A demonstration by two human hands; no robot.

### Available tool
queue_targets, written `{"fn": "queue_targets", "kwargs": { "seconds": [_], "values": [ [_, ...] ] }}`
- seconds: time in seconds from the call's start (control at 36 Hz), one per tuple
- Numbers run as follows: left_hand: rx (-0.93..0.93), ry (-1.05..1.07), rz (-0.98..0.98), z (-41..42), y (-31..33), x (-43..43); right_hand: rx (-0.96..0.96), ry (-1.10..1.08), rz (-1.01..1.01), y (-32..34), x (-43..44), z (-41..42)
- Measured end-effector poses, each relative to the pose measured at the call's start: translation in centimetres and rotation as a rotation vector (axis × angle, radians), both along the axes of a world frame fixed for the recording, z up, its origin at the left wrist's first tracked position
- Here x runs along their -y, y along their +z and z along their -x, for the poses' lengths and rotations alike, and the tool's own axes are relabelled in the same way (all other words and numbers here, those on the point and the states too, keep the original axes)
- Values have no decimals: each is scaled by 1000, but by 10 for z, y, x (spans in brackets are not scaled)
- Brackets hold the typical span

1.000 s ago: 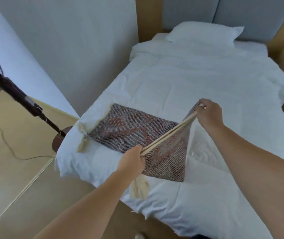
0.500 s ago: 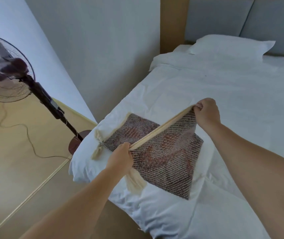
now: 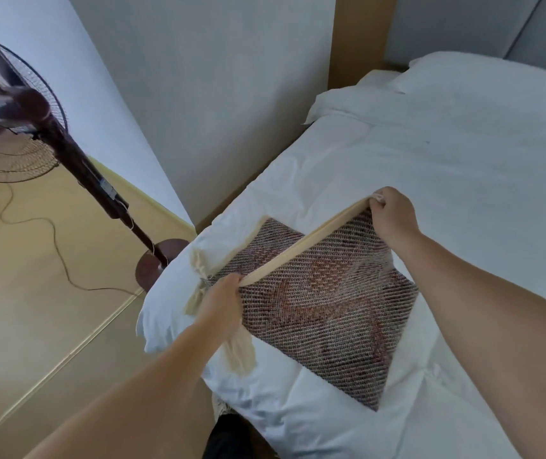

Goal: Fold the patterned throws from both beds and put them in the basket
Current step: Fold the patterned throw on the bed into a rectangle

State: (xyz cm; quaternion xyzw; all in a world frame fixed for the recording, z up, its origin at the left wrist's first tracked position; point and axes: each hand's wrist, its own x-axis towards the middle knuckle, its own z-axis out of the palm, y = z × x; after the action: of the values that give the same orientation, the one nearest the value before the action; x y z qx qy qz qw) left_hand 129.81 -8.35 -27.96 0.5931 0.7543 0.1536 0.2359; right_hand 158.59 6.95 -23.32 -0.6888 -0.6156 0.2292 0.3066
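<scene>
A patterned throw point(image 3: 328, 306), woven in dark red and cream with a cream border and tassels, lies folded over itself at the foot corner of a white bed point(image 3: 463, 180). My left hand point(image 3: 222, 298) grips the near end of its raised cream edge. My right hand point(image 3: 392, 215) pinches the far end of that same edge, holding it taut above the lower layer. Cream tassels hang below my left hand. No basket is in view.
A dark standing fan point(image 3: 16, 127) stands on the wooden floor at the left, its pole slanting to a round base point(image 3: 159, 263) beside the bed corner, its cord trailing across the floor. A white pillow point(image 3: 483, 81) lies at the headboard. A grey wall runs along the bed's left side.
Both hands have carried the throw's held edge leftward over the lower layer, so less of that layer shows. The view has shifted left, bringing the fan further into sight.
</scene>
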Motion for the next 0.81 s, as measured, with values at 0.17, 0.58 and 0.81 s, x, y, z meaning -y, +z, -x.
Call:
{"fn": "queue_targets", "kwargs": {
  "seconds": [0.17,0.58,0.81],
  "values": [
    [59,-33,83,61,-35,-49,-17,-51,36,-28,-48,59],
    [271,-62,424,179,-148,-148,74,-48,230,-154,-172,225],
    [339,-21,504,196,-210,-181,185,-82,307,-226,-227,260]
  ]
}}
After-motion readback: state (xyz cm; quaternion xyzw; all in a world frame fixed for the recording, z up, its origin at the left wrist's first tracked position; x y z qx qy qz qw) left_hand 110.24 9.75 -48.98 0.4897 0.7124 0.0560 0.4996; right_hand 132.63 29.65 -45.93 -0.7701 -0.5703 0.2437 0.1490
